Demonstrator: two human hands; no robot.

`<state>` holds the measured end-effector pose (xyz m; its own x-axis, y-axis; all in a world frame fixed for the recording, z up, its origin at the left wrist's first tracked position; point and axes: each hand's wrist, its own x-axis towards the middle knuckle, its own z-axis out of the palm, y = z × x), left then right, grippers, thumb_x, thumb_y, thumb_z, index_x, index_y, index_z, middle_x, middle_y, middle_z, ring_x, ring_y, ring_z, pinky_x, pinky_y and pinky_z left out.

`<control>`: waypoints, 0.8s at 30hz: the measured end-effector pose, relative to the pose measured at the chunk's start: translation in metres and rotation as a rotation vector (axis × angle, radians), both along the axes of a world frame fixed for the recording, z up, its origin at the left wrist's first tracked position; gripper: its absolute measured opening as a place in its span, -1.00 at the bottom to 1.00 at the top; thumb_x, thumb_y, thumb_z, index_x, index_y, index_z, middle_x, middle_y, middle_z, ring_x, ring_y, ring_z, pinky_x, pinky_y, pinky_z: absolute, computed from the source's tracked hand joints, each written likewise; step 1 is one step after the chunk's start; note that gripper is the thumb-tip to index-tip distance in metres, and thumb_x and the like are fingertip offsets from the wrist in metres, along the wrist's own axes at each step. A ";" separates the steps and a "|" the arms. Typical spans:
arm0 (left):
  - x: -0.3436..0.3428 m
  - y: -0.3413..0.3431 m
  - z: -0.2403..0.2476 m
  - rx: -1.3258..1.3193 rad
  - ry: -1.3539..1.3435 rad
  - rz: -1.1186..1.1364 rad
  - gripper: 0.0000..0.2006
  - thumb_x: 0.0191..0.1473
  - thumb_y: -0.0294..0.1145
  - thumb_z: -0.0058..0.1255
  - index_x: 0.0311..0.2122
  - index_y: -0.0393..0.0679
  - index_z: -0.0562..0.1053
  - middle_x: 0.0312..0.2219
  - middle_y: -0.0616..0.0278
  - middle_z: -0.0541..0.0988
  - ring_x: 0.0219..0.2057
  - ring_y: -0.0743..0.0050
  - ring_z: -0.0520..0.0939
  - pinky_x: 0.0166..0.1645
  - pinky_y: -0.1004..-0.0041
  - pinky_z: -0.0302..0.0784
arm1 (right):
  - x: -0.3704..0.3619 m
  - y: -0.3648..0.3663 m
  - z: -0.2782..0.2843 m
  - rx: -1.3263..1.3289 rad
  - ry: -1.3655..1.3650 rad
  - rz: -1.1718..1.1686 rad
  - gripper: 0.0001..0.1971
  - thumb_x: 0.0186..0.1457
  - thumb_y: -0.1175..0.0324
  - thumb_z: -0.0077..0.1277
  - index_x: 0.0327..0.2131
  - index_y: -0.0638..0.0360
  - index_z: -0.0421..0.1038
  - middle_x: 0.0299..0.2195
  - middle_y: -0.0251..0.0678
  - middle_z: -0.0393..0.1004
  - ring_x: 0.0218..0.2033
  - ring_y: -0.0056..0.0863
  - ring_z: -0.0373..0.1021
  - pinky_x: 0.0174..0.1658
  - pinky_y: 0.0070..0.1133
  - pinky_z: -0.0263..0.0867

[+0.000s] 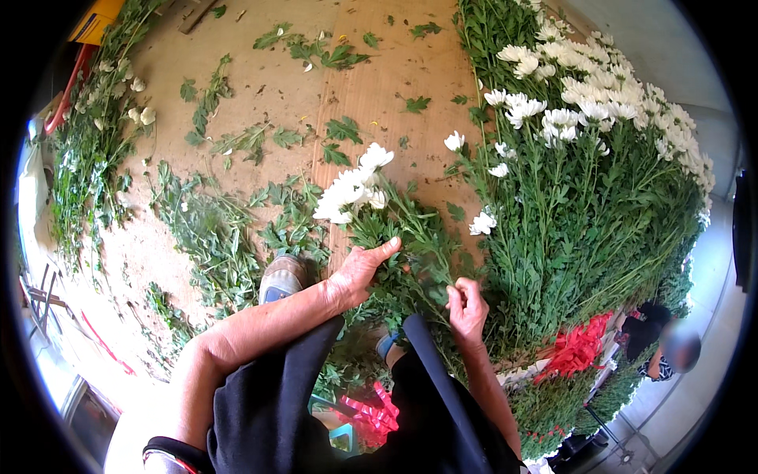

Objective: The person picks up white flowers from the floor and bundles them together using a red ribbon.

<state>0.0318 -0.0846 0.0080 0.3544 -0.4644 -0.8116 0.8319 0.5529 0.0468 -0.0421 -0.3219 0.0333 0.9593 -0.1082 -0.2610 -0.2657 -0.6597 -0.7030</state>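
Observation:
A small bunch of white chrysanthemums [353, 192] with leafy green stems is in my left hand [365, 270]. The fingers are wrapped round the stems, partly hidden by the leaves, and the thumb points right along them. My right hand [467, 310] is closed at the right of this bunch, its fingers pinched on a leafy chrysanthemum stem [433, 265]. Some of the greenery between the two hands is blurred. Just right of my right hand lies a large heap of white chrysanthemums [580, 178], its blooms toward the far right.
Stripped leaves [209, 225] litter the brown board floor [395, 63]. More chrysanthemums [95, 150] lie along the left. Red ribbon [580, 347] rests by the right heap, and pink-red ribbon [375, 415] lies between my knees. My shoe [283, 278] stands among leaves. Another person [663, 355] is at the far right.

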 end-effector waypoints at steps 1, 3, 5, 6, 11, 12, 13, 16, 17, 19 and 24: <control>0.000 0.001 -0.001 -0.008 -0.006 -0.002 -0.63 0.14 -0.11 0.12 -0.10 -0.20 0.47 -0.34 0.17 0.61 -0.33 0.30 0.64 -0.18 0.22 0.64 | -0.005 0.005 0.004 0.053 0.028 -0.052 -0.87 0.12 0.47 0.09 -0.26 0.17 0.36 -0.57 -0.27 0.39 -0.61 -0.42 0.38 -0.48 -0.51 0.31; -0.002 0.000 -0.002 -0.013 -0.016 0.001 -0.62 0.14 -0.10 0.13 -0.08 -0.19 0.47 -0.31 0.18 0.61 -0.31 0.31 0.64 -0.17 0.22 0.63 | -0.021 0.004 -0.002 -0.028 -0.015 0.029 -0.86 0.07 0.51 0.12 -0.28 0.18 0.38 -0.52 -0.22 0.41 -0.55 -0.36 0.41 -0.45 -0.50 0.34; -0.002 0.002 -0.001 -0.002 -0.026 0.012 -0.60 0.13 -0.09 0.13 -0.06 -0.18 0.46 -0.28 0.19 0.61 -0.29 0.31 0.64 -0.15 0.23 0.63 | -0.020 0.014 0.007 -0.081 -0.201 0.180 -0.85 0.04 0.53 0.13 -0.30 0.17 0.39 -0.50 -0.21 0.42 -0.50 -0.29 0.42 -0.42 -0.47 0.36; -0.002 0.003 -0.001 -0.012 -0.019 0.024 -0.59 0.12 -0.10 0.15 -0.05 -0.18 0.46 -0.26 0.19 0.61 -0.29 0.31 0.64 -0.14 0.23 0.62 | -0.024 0.011 0.004 -0.077 -0.200 0.227 -0.82 0.01 0.53 0.15 -0.30 0.14 0.40 -0.46 -0.23 0.44 -0.48 -0.25 0.43 -0.40 -0.46 0.39; -0.001 0.001 0.002 -0.058 -0.085 0.073 -0.61 0.00 -0.27 0.29 -0.08 -0.19 0.48 -0.28 0.22 0.61 -0.31 0.36 0.63 -0.18 0.27 0.64 | -0.034 0.006 0.013 -0.085 -0.109 0.389 -0.76 -0.04 0.53 0.14 -0.24 0.06 0.42 -0.30 -0.28 0.47 -0.33 -0.26 0.48 -0.32 -0.49 0.43; -0.001 0.004 0.000 -0.088 -0.074 0.032 -0.66 -0.04 -0.38 0.30 -0.15 -0.23 0.52 -0.31 0.21 0.62 -0.32 0.36 0.63 -0.16 0.29 0.63 | -0.039 0.004 0.013 -0.078 -0.061 0.434 -0.76 -0.02 0.51 0.12 -0.22 0.06 0.43 -0.29 -0.28 0.47 -0.32 -0.26 0.48 -0.31 -0.48 0.43; 0.000 0.007 0.000 -0.083 -0.073 -0.001 -0.69 -0.04 -0.38 0.30 -0.18 -0.25 0.53 -0.33 0.21 0.62 -0.33 0.36 0.63 -0.16 0.29 0.63 | -0.037 0.007 0.018 -0.071 -0.012 0.476 -0.76 0.00 0.50 0.11 -0.20 0.07 0.43 -0.29 -0.27 0.47 -0.31 -0.25 0.49 -0.29 -0.47 0.44; 0.000 0.013 0.000 -0.110 -0.074 -0.068 -0.76 -0.04 -0.39 0.28 -0.28 -0.29 0.55 -0.40 0.19 0.63 -0.35 0.37 0.63 -0.18 0.33 0.61 | -0.030 0.003 0.010 0.119 -0.022 0.420 -0.78 0.15 0.42 -0.01 -0.11 0.14 0.41 -0.36 -0.18 0.49 -0.34 -0.20 0.50 -0.26 -0.42 0.45; -0.002 0.014 -0.003 -0.201 -0.035 -0.051 -0.65 -0.03 -0.40 0.24 -0.11 -0.20 0.44 -0.37 0.12 0.59 -0.31 0.30 0.61 -0.14 0.27 0.59 | -0.023 -0.003 0.000 0.100 -0.138 0.469 -0.78 0.17 0.39 -0.03 -0.10 0.17 0.40 -0.37 -0.17 0.49 -0.34 -0.19 0.49 -0.26 -0.41 0.44; -0.004 0.015 -0.007 -0.183 -0.026 -0.082 -0.62 -0.02 -0.39 0.23 -0.08 -0.19 0.41 -0.37 0.13 0.57 -0.28 0.30 0.59 -0.10 0.27 0.56 | 0.002 -0.039 -0.025 0.030 -0.082 0.013 -0.73 0.19 0.35 -0.01 -0.05 0.20 0.38 -0.38 -0.19 0.50 -0.37 -0.23 0.49 -0.29 -0.40 0.43; -0.002 0.013 -0.004 -0.235 -0.027 -0.066 -0.63 -0.01 -0.38 0.23 -0.09 -0.19 0.42 -0.39 0.16 0.55 -0.29 0.30 0.58 -0.09 0.27 0.53 | 0.043 -0.106 -0.037 -0.636 -0.002 0.060 -0.54 0.05 0.28 0.18 0.04 0.09 0.34 -0.40 -0.25 0.45 -0.45 -0.30 0.43 -0.36 -0.42 0.36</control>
